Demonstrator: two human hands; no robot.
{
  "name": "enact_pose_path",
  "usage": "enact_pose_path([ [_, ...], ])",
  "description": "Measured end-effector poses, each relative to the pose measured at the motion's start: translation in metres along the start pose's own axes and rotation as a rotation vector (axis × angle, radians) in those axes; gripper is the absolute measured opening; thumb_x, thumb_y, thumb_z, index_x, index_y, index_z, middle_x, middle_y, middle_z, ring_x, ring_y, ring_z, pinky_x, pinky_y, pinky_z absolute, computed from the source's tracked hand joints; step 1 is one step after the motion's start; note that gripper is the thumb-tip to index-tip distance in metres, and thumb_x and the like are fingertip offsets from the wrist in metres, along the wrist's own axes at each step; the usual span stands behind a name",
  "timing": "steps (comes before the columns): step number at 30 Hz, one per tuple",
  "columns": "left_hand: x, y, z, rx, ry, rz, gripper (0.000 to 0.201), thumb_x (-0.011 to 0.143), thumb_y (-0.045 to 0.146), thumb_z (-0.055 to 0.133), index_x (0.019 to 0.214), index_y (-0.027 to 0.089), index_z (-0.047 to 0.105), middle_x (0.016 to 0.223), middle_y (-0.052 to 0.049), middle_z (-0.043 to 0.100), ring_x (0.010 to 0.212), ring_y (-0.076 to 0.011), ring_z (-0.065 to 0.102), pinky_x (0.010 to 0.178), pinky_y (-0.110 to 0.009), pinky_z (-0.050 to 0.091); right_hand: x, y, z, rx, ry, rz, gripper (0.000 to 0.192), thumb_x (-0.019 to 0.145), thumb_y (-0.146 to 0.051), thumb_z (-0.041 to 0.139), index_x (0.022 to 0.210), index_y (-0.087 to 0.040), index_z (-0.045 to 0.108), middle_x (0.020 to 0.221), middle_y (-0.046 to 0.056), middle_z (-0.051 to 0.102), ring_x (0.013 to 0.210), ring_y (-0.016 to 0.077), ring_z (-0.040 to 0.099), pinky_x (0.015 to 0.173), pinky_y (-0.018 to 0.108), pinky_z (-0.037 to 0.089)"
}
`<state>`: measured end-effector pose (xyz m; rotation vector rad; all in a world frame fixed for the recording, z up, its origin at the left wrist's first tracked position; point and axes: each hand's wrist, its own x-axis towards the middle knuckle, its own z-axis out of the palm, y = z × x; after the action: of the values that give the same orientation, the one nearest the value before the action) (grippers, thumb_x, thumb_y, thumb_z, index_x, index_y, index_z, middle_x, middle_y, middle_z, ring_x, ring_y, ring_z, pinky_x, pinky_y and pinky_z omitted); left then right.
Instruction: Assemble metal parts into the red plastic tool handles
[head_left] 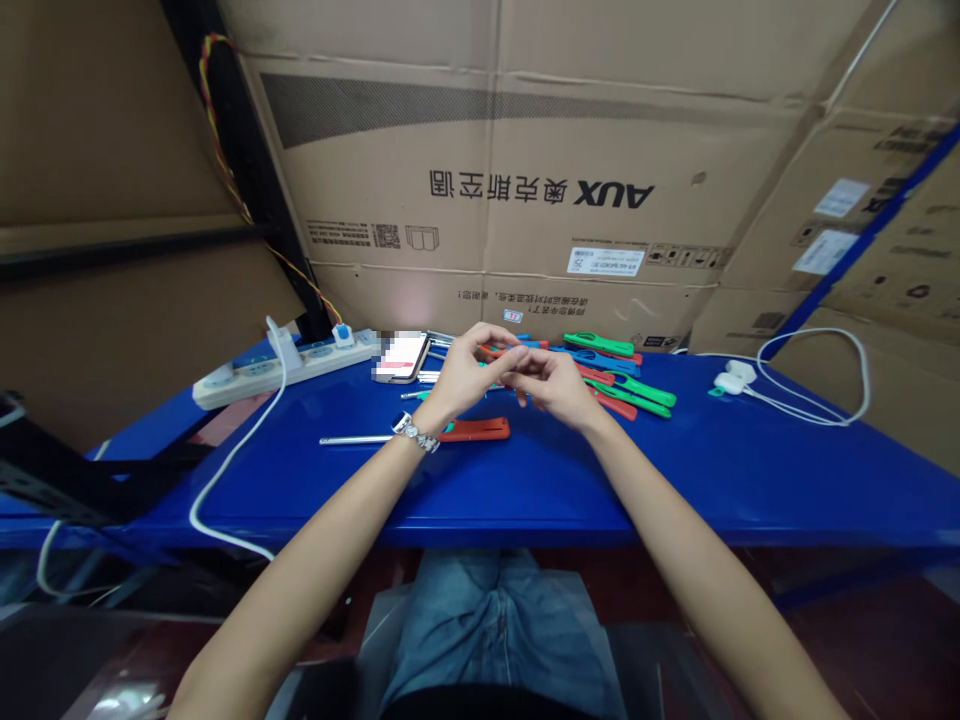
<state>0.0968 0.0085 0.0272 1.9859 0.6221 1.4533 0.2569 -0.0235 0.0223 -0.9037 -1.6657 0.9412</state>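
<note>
My left hand (471, 372) and my right hand (556, 384) meet above the blue table, fingertips pressed together in a pinch. Whatever lies between them is too small or too covered to name. A bit of orange shows by my left fingers; I cannot tell if it is held. Under my left wrist lies what looks like a long-nosed lighter, with an orange handle (484, 430) and a thin metal tube (354, 440). Beside and behind my right hand are several loose plastic handles, among them a green one (600, 344) and a blue one (592, 360). Metal tubes partly show behind my left hand.
A phone-like device (403, 357) lies left of the hands, near a white power strip (300, 362) with plugs and a trailing white cable (240, 447). A white charger with a coiled cable (802, 415) sits on the right. A cardboard wall (525, 130) closes off the table's back.
</note>
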Motion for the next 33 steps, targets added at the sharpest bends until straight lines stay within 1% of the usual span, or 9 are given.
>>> enact_pose_path([
  [4,0.0,-0.001,0.004,-0.056,0.034,-0.009,0.025,0.079,0.038,0.076,0.079,0.015,0.067,0.093,-0.007,0.068,0.092,-0.019,0.064,0.077,-0.03,0.051,0.003,0.009,0.007,0.048,0.128,0.002,0.048,0.063,-0.053,0.084,0.074,-0.019,0.051,0.058,-0.005,0.057,0.044,0.0083,0.051,0.042,0.021,0.038],
  [6,0.0,-0.002,0.002,-0.073,-0.018,-0.002,0.025,0.082,0.039,0.073,0.078,0.015,0.068,0.095,-0.008,0.068,0.094,-0.0193,0.064,0.079,-0.031,0.052,0.002,0.007,0.005,0.043,0.083,0.0,0.047,0.063,-0.052,0.084,0.08,-0.019,0.055,0.063,-0.004,0.06,0.046,0.0095,0.054,0.04,0.021,0.038],
  [8,0.001,-0.002,-0.002,-0.06,-0.088,0.006,0.025,0.085,0.04,0.069,0.081,0.015,0.069,0.101,-0.009,0.068,0.097,-0.0195,0.064,0.079,-0.03,0.052,0.0,0.002,-0.001,0.025,-0.027,-0.002,0.044,0.068,-0.053,0.079,0.087,-0.018,0.059,0.065,-0.002,0.062,0.047,0.0109,0.056,0.037,0.021,0.037],
  [11,0.0,0.001,-0.005,-0.025,-0.146,0.023,0.026,0.09,0.04,0.062,0.087,0.015,0.072,0.108,-0.011,0.067,0.1,-0.0197,0.063,0.077,-0.029,0.052,-0.002,-0.004,-0.007,-0.018,-0.116,0.002,0.042,0.078,-0.056,0.07,0.085,-0.016,0.062,0.06,-0.001,0.061,0.044,0.0102,0.052,0.036,0.021,0.037],
  [15,-0.002,0.003,0.002,-0.017,-0.055,-0.024,0.027,0.085,0.041,0.069,0.094,0.015,0.07,0.097,-0.007,0.069,0.088,-0.0178,0.065,0.072,-0.028,0.052,-0.001,0.004,-0.001,-0.038,-0.007,0.011,0.041,0.073,-0.054,0.075,0.079,-0.017,0.059,0.054,-0.003,0.059,0.037,0.0094,0.047,0.032,0.022,0.033],
  [20,-0.002,-0.001,0.007,-0.115,-0.002,-0.053,0.029,0.081,0.042,0.074,0.081,0.014,0.067,0.09,-0.007,0.069,0.086,-0.018,0.065,0.076,-0.03,0.052,0.001,0.012,0.01,0.032,0.156,-0.026,0.043,0.067,-0.047,0.082,0.072,-0.021,0.047,0.054,-0.006,0.056,0.037,0.0083,0.048,0.035,0.021,0.033],
  [27,-0.001,-0.002,-0.003,-0.031,-0.122,0.011,0.03,0.09,0.045,0.062,0.086,0.016,0.071,0.106,-0.01,0.068,0.1,-0.0203,0.063,0.079,-0.03,0.052,-0.002,-0.005,-0.007,-0.011,-0.091,0.012,0.04,0.076,-0.053,0.07,0.09,-0.016,0.064,0.062,-0.001,0.062,0.047,0.013,0.058,0.035,0.021,0.035],
  [30,-0.002,0.0,0.002,-0.012,-0.06,-0.008,0.026,0.089,0.041,0.065,0.094,0.016,0.07,0.102,-0.009,0.069,0.096,-0.0193,0.064,0.078,-0.03,0.052,0.0,-0.002,-0.007,-0.029,-0.028,0.029,0.041,0.071,-0.053,0.076,0.083,-0.016,0.063,0.066,0.0,0.065,0.047,0.0121,0.058,0.036,0.021,0.035],
  [33,-0.002,0.001,0.008,-0.062,0.017,-0.045,0.028,0.082,0.042,0.073,0.087,0.015,0.067,0.095,-0.008,0.069,0.089,-0.0184,0.065,0.074,-0.029,0.053,0.002,0.005,0.0,0.008,0.058,-0.002,0.044,0.064,-0.052,0.082,0.074,-0.018,0.055,0.067,-0.001,0.064,0.047,0.011,0.058,0.041,0.022,0.041],
])
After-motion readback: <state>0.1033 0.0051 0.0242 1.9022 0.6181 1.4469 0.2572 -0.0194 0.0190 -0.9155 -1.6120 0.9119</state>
